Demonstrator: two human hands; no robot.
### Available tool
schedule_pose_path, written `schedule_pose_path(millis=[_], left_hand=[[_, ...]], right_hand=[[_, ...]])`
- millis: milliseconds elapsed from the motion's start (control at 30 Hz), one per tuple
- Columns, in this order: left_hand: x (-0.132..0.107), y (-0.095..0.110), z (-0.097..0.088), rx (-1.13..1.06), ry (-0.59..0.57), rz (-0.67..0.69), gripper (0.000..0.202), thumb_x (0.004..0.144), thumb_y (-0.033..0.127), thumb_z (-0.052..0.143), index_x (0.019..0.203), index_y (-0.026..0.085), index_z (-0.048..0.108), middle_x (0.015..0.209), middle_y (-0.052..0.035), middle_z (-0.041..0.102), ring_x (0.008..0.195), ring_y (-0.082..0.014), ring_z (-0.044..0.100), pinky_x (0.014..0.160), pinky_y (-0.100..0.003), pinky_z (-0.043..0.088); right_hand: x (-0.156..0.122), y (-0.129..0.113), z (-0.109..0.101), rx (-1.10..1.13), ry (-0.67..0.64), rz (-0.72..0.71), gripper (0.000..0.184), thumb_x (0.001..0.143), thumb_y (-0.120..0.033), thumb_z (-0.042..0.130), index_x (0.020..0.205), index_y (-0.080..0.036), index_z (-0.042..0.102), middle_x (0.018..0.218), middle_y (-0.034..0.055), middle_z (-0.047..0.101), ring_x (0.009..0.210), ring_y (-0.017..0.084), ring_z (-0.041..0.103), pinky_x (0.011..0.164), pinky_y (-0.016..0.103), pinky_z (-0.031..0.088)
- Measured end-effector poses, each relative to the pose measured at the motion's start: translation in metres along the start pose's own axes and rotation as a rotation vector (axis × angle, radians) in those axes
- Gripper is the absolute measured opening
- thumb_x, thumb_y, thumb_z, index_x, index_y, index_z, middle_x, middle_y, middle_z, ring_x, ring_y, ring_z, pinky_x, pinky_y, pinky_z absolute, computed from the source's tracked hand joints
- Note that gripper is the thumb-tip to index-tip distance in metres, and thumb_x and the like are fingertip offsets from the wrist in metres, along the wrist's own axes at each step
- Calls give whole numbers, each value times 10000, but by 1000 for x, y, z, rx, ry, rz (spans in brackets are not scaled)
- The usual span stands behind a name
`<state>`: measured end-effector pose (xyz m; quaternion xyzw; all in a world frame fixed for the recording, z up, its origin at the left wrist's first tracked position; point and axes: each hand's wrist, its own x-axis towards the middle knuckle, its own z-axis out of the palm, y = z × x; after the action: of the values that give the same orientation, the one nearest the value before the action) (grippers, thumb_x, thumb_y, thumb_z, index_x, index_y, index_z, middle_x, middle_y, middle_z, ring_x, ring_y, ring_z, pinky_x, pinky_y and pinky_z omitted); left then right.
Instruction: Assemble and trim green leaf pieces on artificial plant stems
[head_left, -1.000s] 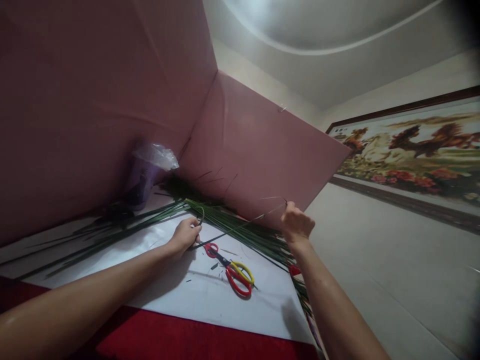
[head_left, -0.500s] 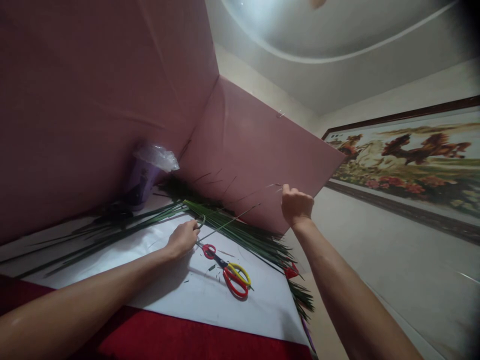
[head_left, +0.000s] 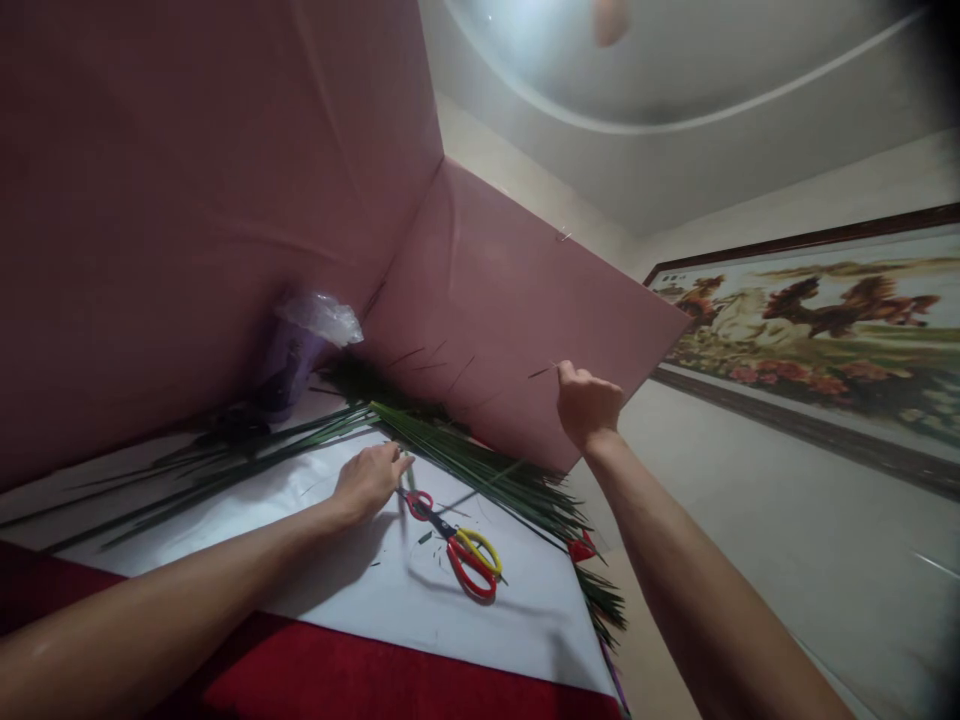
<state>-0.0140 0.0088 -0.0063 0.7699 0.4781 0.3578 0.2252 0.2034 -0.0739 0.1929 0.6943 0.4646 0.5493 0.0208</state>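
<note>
My left hand (head_left: 369, 482) is low over the white sheet (head_left: 337, 592), fingers pinched on a green leaf strip (head_left: 409, 472). Raised off to the right, my right hand (head_left: 589, 404) is closed with its fingertips on a thin strand (head_left: 540, 372) that points left. Whether that strand joins the leaf strip, I cannot tell. Scissors with one red and one yellow handle (head_left: 474, 568) lie on the sheet below the hands. Beside my left fingers is a smaller tool with a red loop handle (head_left: 420, 505), its front end partly hidden. Green scraps (head_left: 425, 537) are scattered close by.
Long green leaves (head_left: 480, 468) lie along the sheet's far edge, and more leaves (head_left: 225, 480) spread left. A purple container (head_left: 285, 370) topped with clear plastic stands at the back. Pink panels (head_left: 510, 300) rise behind. Red cloth (head_left: 300, 675) lines the front.
The long thin strands stretched between my hands no longer show clearly; only a short strand shows at my right fingers. My right hand has shifted slightly left, and the leaf strip at my left hand now hangs downward.
</note>
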Motion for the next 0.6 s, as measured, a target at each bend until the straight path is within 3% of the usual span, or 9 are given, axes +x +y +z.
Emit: schedule_pose_path(millis=[100,233,433,500,600], left_hand=[[0,3,-3,-16,95,73,241,841,387,430,740,203,548,837,-76,609,801,-215,561,642,-280,359],[2,4,-2,-107,242,207,196,820,335,489,914,173,549,933,-83,592,909,-221,530,777,-306,392],[4,3,4,-207,173,372,483,759,343,589,1195,169,479,1180,-107,552,1086,-243,473,915,-358,349],[4,3,3,-143,163,359,465,754,297,592,1194,180,495,1153,-100,578,1085,-254,475,908,-382,329],[2,4,0,-33,135,300,252,795,258,526,1026,191,601,956,-73,648,968,-244,523,850,-376,324]], right_hand=[[-5,-7,-2,47,33,-21,265,927,-189,321,990,-188,579,735,72,626,638,185,611,513,254,218],[-14,-21,-7,146,84,-14,284,944,-236,307,1043,-214,573,734,52,628,600,139,574,502,251,175],[-16,-36,-24,263,148,8,290,948,-276,306,1040,-250,580,705,22,626,550,109,524,499,251,145],[-14,-37,-30,278,178,45,271,940,-282,334,1034,-249,586,688,16,625,533,104,515,496,260,137],[-8,-33,-35,284,217,134,234,918,-286,387,1025,-238,590,672,19,632,522,107,517,494,268,133]])
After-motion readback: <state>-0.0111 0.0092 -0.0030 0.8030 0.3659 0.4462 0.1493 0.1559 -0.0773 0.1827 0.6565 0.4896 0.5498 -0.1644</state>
